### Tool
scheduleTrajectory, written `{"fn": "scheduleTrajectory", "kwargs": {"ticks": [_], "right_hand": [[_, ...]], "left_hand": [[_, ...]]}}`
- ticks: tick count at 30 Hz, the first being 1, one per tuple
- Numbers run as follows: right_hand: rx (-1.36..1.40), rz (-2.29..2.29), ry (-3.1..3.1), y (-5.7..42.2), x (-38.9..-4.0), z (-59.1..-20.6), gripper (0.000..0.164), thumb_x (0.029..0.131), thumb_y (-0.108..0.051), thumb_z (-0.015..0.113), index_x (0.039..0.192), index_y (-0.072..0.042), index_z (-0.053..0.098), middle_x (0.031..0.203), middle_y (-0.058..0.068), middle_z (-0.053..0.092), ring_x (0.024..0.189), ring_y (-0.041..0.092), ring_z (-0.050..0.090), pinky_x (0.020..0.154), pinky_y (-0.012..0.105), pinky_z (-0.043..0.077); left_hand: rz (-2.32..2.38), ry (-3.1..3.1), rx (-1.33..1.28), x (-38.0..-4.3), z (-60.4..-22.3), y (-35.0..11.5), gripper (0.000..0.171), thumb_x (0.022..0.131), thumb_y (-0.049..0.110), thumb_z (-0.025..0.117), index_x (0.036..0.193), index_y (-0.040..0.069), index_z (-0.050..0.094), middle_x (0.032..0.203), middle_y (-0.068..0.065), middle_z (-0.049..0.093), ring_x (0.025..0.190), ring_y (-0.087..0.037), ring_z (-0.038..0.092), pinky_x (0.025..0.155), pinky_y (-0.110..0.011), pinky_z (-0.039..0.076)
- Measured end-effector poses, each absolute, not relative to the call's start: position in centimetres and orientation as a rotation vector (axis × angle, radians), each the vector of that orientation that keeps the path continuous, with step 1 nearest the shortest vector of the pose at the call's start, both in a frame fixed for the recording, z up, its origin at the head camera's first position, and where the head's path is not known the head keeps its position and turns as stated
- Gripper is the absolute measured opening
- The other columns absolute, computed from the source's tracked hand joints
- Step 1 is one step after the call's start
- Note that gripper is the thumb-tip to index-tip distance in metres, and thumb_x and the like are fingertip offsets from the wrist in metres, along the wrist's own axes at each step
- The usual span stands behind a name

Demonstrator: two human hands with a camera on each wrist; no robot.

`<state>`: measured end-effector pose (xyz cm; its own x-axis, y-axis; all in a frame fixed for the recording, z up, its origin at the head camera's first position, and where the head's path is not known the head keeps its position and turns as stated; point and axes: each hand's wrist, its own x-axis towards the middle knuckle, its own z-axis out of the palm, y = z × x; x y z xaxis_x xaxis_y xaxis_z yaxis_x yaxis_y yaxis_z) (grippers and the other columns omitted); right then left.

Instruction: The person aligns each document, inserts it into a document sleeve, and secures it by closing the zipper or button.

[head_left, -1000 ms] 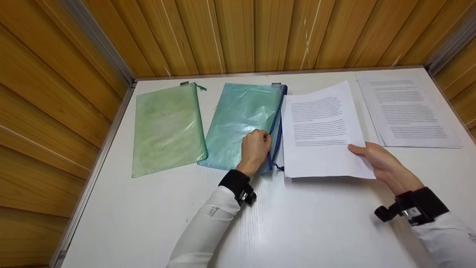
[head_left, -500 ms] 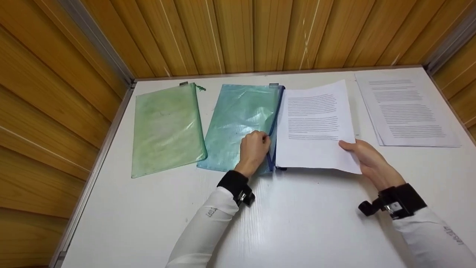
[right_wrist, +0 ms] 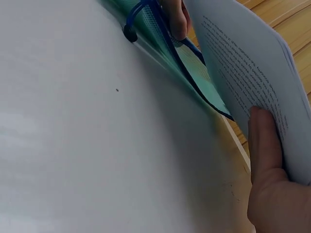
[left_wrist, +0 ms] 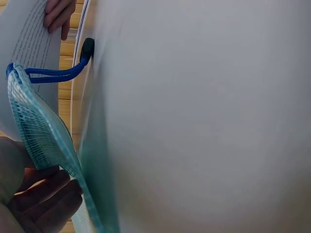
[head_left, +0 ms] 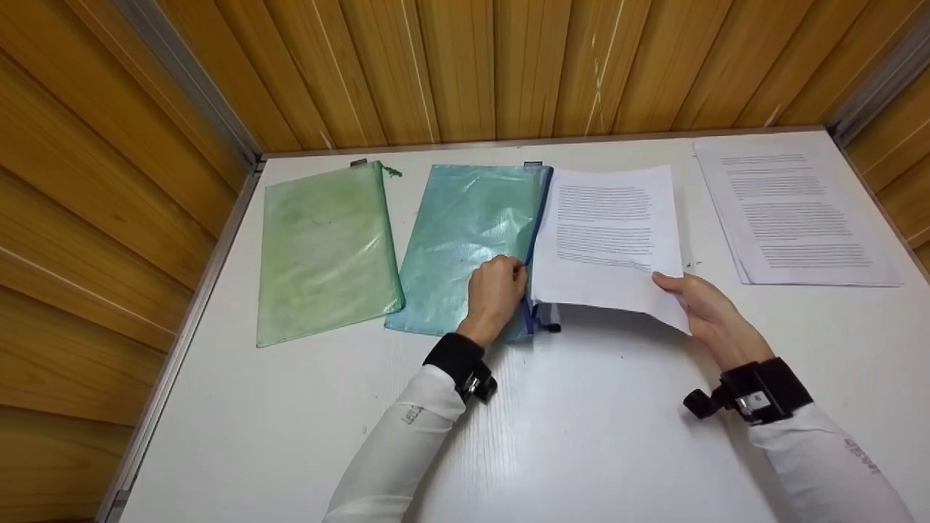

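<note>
A blue-green mesh zip pouch [head_left: 465, 211] lies mid-table, its dark blue zip edge [right_wrist: 182, 68] gaping on the right side. My left hand [head_left: 496, 294] pinches the upper lip of that opening and holds it raised. Between the thumb and fingers of my right hand [head_left: 716, 316] is a thin stack of printed paper [head_left: 603, 240], lifted off the table and tilted. The stack's left edge is at the pouch's mouth; how far inside it reaches, I cannot tell. A blue cord zip pull [left_wrist: 63, 75] with a dark end hangs at the pouch's near corner.
A green zip pouch [head_left: 327, 254] lies flat to the left of the blue one. More printed sheets [head_left: 799, 218] lie at the back right of the white table [head_left: 581, 443]. Wood-look panels [head_left: 530, 73] stand along the back and sides.
My right hand has brought the paper stack leftward to the blue pouch's opening, and the stack's near edge has risen. The left hand has stayed almost in place on the pouch.
</note>
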<state>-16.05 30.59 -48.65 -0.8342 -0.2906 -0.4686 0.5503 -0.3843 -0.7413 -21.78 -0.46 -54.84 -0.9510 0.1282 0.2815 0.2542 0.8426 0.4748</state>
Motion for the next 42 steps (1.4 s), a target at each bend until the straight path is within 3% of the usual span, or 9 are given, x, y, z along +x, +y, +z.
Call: {"fn": "scheduleTrajectory", "kwargs": {"ticks": [5, 11, 15, 20, 27, 29, 35, 42], "right_hand": [[0.366, -2.258, 1.273, 30.2, -15.9, -48.8, 0.029, 0.119, -0.012, 0.044, 0.114, -0.017, 0.072, 0.105, -0.001, 0.082, 0.097, 0.01, 0.078, 0.081, 0.028, 0.065], [0.37, -2.199, 1.453, 29.9, -15.9, -49.2, 0.019, 0.119, -0.014, 0.046, 0.12, -0.019, 0.064, 0.102, -0.007, 0.082, 0.096, 0.006, 0.078, 0.081, 0.025, 0.063], [0.381, -2.147, 1.58, 29.9, -16.0, -49.1, 0.014, 0.118, -0.015, 0.047, 0.131, -0.017, 0.054, 0.099, -0.011, 0.08, 0.094, 0.004, 0.077, 0.08, 0.024, 0.062], [0.416, -2.08, 1.699, 30.2, -16.1, -48.8, 0.016, 0.118, -0.018, 0.049, 0.134, -0.018, 0.052, 0.097, -0.014, 0.078, 0.092, 0.002, 0.074, 0.079, 0.023, 0.061], [0.436, -2.004, 1.819, 30.2, -16.0, -48.8, 0.029, 0.118, -0.021, 0.049, 0.145, -0.012, 0.047, 0.096, -0.016, 0.075, 0.093, 0.001, 0.072, 0.08, 0.024, 0.061], [0.437, -1.968, 1.869, 30.2, -15.9, -48.7, 0.029, 0.118, -0.022, 0.048, 0.145, -0.012, 0.047, 0.096, -0.016, 0.074, 0.093, 0.001, 0.072, 0.08, 0.023, 0.06], [0.417, -1.832, 2.035, 29.9, -15.8, -48.1, 0.058, 0.119, -0.026, 0.044, 0.168, 0.001, 0.031, 0.1, -0.02, 0.069, 0.095, -0.001, 0.068, 0.084, 0.021, 0.058], [0.41, -1.745, 2.155, 29.4, -15.7, -46.9, 0.065, 0.119, -0.027, 0.041, 0.171, 0.008, 0.024, 0.097, -0.023, 0.066, 0.093, -0.003, 0.066, 0.082, 0.02, 0.057]], "left_hand": [[-0.758, -2.761, -0.29, -21.7, -55.0, -0.5, 0.018, 0.105, 0.02, 0.073, 0.102, 0.014, 0.089, 0.096, -0.003, 0.085, 0.087, -0.024, 0.083, 0.075, -0.039, 0.067], [-0.783, -2.761, -0.274, -21.4, -54.6, -0.5, 0.019, 0.104, 0.021, 0.074, 0.094, 0.013, 0.088, 0.092, -0.004, 0.084, 0.084, -0.025, 0.082, 0.072, -0.042, 0.066], [-0.788, -2.772, -0.283, -21.6, -54.7, -0.5, 0.019, 0.106, 0.022, 0.074, 0.097, 0.014, 0.088, 0.093, -0.003, 0.084, 0.085, -0.025, 0.082, 0.074, -0.042, 0.066], [-0.743, -2.774, -0.297, -21.7, -55.0, -0.6, 0.019, 0.107, 0.024, 0.073, 0.102, 0.015, 0.089, 0.095, -0.002, 0.084, 0.086, -0.023, 0.082, 0.075, -0.041, 0.067], [-0.674, -2.771, -0.33, -21.8, -55.5, -0.6, 0.021, 0.107, 0.025, 0.071, 0.101, 0.015, 0.088, 0.095, -0.002, 0.083, 0.083, -0.022, 0.081, 0.071, -0.038, 0.066], [-0.66, -2.769, -0.342, -21.0, -54.1, -0.6, 0.02, 0.106, 0.023, 0.072, 0.098, 0.014, 0.088, 0.093, -0.002, 0.083, 0.082, -0.023, 0.081, 0.069, -0.037, 0.065], [-0.641, -2.816, -0.369, -18.4, -49.2, -0.4, 0.018, 0.106, 0.016, 0.072, 0.099, 0.009, 0.088, 0.092, -0.007, 0.083, 0.084, -0.027, 0.081, 0.071, -0.04, 0.066], [-0.56, -2.747, -0.421, -18.4, -50.0, -0.4, 0.023, 0.104, 0.013, 0.073, 0.084, 0.008, 0.082, 0.08, -0.008, 0.076, 0.072, -0.027, 0.077, 0.062, -0.043, 0.062]]}}
